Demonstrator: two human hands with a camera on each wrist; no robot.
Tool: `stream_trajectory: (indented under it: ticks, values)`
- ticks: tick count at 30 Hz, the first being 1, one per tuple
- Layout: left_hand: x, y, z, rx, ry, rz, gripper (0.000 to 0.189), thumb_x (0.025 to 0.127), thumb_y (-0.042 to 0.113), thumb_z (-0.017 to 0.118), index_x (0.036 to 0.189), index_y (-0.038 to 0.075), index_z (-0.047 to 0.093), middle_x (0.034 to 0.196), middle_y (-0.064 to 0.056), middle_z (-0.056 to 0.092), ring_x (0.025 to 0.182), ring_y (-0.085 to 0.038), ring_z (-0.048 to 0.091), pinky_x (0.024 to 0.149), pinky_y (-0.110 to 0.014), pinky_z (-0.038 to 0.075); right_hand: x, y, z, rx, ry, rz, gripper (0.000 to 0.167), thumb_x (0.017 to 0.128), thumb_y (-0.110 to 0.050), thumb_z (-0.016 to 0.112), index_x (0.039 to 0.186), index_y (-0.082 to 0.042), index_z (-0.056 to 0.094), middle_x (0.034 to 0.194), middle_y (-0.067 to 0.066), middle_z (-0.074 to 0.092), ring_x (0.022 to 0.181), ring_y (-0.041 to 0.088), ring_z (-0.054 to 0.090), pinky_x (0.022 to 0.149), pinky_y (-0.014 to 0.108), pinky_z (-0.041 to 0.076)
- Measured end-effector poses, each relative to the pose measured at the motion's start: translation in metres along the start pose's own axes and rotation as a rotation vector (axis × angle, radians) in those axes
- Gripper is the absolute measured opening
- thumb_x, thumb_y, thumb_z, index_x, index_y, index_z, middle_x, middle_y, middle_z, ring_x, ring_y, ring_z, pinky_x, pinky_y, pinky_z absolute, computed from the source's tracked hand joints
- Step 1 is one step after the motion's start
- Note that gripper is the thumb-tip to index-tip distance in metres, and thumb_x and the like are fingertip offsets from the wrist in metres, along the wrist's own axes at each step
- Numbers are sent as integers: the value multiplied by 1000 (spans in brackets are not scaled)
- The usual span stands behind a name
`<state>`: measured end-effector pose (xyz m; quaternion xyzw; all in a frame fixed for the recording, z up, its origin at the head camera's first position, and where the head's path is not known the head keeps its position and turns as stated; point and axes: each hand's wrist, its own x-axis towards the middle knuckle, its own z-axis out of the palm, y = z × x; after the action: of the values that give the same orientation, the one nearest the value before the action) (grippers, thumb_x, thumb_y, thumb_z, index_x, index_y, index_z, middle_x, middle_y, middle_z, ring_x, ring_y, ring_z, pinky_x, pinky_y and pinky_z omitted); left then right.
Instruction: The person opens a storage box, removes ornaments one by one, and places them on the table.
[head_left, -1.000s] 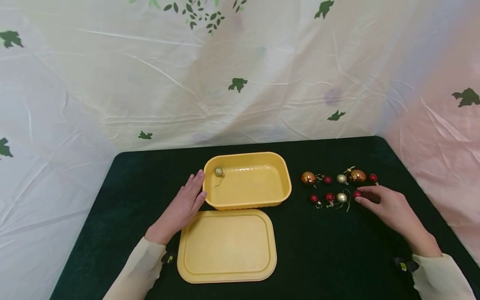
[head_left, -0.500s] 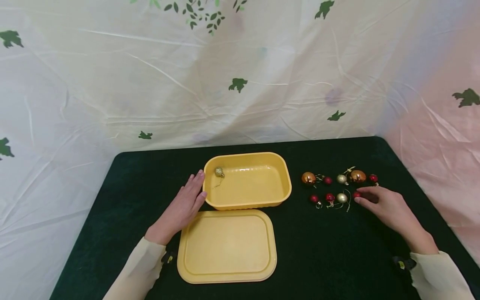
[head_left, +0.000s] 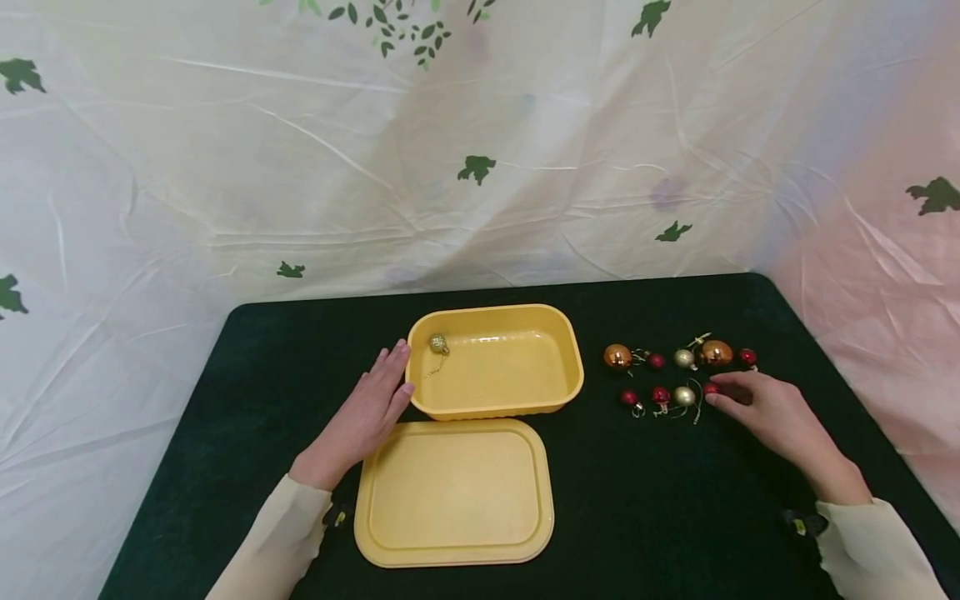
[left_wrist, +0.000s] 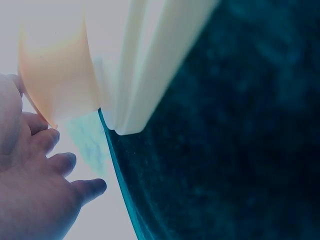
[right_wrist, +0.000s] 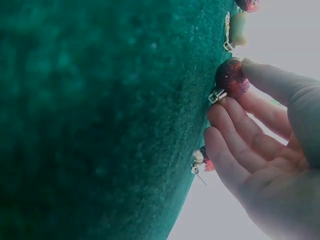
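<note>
With thumb and fingertips my right hand (head_left: 776, 417) pinches a small red glittery bauble (right_wrist: 231, 79), down at the dark cloth; its metal cap (right_wrist: 217, 96) shows in the right wrist view. Left of it lie a pale gold bauble (head_left: 684, 396) and two more red baubles, one of them a shiny red bauble (head_left: 660, 395). My left hand (head_left: 367, 408) lies with fingers extended against the left wall of a yellow box (head_left: 495, 413). Inside that box, near its left end, sits a small gold glitter bauble (head_left: 437, 342) with a thin string.
A yellow lid (head_left: 453, 492) lies flat in front of the box. Behind the right hand, a back row holds a large copper bauble (head_left: 617, 357), another copper bauble (head_left: 716, 353), a pale gold bauble (head_left: 684, 358) and red baubles. A patterned curtain (head_left: 480, 225) hangs behind the table.
My right hand has shifted very slightly left, with the red bauble between its fingertips, closer to the pale gold bauble. The left hand and the box stay put.
</note>
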<state>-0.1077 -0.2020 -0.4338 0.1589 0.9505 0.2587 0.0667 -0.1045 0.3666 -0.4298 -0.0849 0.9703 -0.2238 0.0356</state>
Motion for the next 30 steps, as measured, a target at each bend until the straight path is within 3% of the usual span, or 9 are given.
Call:
stream_trajectory:
  ticks: [4,11,16,24,27,30]
  values:
    - [1,0,0,4,-2,-1,68,113,40,41,168,17,9,174,0,7,159,-32,7,123,-63,15,-4,-2,-3,-13,30,16,41,101,-34,70,124,-1,71,106,15,71,90,29,68,69,42,52]
    - [0,1,-1,4,-5,-3,68,113,40,40,168,16,8,174,0,6,159,-32,7,123,-63,15,-17,-13,-16,-41,165,31,33,100,-31,71,119,-4,74,111,22,71,91,35,69,67,38,50]
    - [1,0,-1,5,-7,0,68,113,40,41,168,16,8,174,1,6,159,-33,7,123,-63,15,-25,-25,-26,-25,206,34,33,100,-31,71,122,-5,72,119,23,68,99,39,67,72,42,49]
    - [1,0,-1,-2,-11,-5,69,113,41,41,168,17,8,174,0,6,159,-33,7,123,-64,15,-28,-50,-37,6,272,-4,35,100,-32,72,125,-7,72,125,22,67,104,40,65,74,24,40]
    - [1,0,-1,-3,-11,-6,69,113,41,41,168,17,8,174,1,6,159,-33,6,123,-64,15,-27,-61,-39,17,295,-13,34,99,-32,72,124,-9,73,126,19,68,105,34,64,75,19,39]
    - [1,0,-1,-3,-9,-5,69,113,41,41,168,17,8,174,1,6,159,-33,7,123,-64,15,-27,-73,-40,35,325,-22,31,98,-32,74,123,-12,74,123,13,70,105,12,60,78,17,38]
